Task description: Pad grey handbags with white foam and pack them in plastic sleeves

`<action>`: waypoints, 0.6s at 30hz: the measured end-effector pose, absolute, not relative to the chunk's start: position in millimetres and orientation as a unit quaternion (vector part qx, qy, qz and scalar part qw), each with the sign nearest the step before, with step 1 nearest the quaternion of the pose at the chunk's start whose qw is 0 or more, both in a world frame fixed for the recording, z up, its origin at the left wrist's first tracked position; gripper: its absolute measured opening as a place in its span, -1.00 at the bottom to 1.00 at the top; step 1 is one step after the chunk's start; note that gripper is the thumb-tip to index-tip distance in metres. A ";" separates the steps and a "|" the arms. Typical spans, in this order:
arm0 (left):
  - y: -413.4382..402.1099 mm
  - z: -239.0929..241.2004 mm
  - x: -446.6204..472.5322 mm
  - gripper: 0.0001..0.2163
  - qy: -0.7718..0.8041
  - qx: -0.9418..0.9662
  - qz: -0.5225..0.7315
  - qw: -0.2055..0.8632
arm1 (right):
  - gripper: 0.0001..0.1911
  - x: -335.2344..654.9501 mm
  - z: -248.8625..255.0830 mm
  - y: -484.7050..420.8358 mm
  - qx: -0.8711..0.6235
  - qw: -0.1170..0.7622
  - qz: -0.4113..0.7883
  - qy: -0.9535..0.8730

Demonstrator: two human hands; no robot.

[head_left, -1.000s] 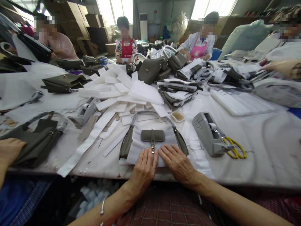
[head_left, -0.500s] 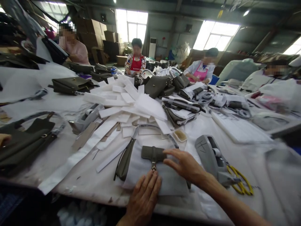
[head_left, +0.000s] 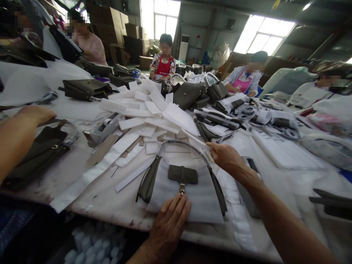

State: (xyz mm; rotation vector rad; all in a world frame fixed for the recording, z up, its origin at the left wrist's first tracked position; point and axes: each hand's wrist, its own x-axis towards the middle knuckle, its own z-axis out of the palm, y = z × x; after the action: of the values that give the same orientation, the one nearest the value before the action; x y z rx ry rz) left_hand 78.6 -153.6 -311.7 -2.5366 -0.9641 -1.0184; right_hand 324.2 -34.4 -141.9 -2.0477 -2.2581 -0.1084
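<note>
A grey-green handbag (head_left: 150,179) lies flat in front of me, its front covered by a white foam sheet (head_left: 200,200) with the clasp tab (head_left: 183,175) showing. My left hand (head_left: 169,223) rests flat on the sheet's near edge, fingers stretched out. My right hand (head_left: 225,156) is farther out, past the bag's handle (head_left: 184,145), pinching the end of a white foam strip (head_left: 194,138) from the heap.
A pile of white foam strips (head_left: 145,110) covers the table's middle. A grey tape dispenser (head_left: 106,126) sits left of it, another (head_left: 247,183) lies under my right forearm. A neighbour's arm (head_left: 16,135) reaches over a dark bag (head_left: 41,150) at left. Several people work at the far side.
My right hand left the bag's clasp and reached farther out to take hold of a foam strip. My left hand stayed on the sheet. The neighbour's arm came in at left.
</note>
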 end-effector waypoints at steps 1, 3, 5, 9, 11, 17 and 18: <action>-154.1 -311.3 78.4 -0.62 -0.332 -0.871 -0.344 0.117 | -0.65 323.0 -135.6 -52.5 -0.663 0.084 -0.049 -0.742; -155.0 -310.0 78.2 -0.63 -0.332 -0.874 -0.338 0.109 | -0.65 317.3 -131.8 -89.2 -0.613 0.178 -0.066 -0.767; -156.0 -308.2 78.2 -0.63 -0.333 -0.877 -0.331 0.103 | -0.64 309.2 -140.9 -121.9 -0.530 0.230 -0.059 -0.814; -158.4 -305.9 79.1 -0.65 -0.339 -0.875 -0.335 0.085 | -0.61 295.0 -177.4 -162.2 -0.433 0.180 -0.003 -0.883; -159.7 -305.8 79.5 -0.67 -0.338 -0.874 -0.342 0.072 | -0.67 288.9 -190.4 -169.2 -0.433 0.153 0.031 -0.888; -160.7 -303.9 80.0 -0.73 -0.334 -0.868 -0.361 0.065 | -0.71 271.2 -205.8 -152.0 -0.459 0.156 0.102 -0.868; -160.4 -303.2 79.9 -0.74 -0.332 -0.868 -0.364 0.065 | -0.66 270.6 -208.5 -147.1 -0.463 0.159 0.109 -0.865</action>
State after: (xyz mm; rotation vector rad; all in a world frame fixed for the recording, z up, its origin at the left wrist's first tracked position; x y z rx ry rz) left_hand 79.9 -160.4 -303.2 -2.6180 -1.0017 -1.0991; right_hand 270.6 -147.1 -208.5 -1.3242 -2.4723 0.3126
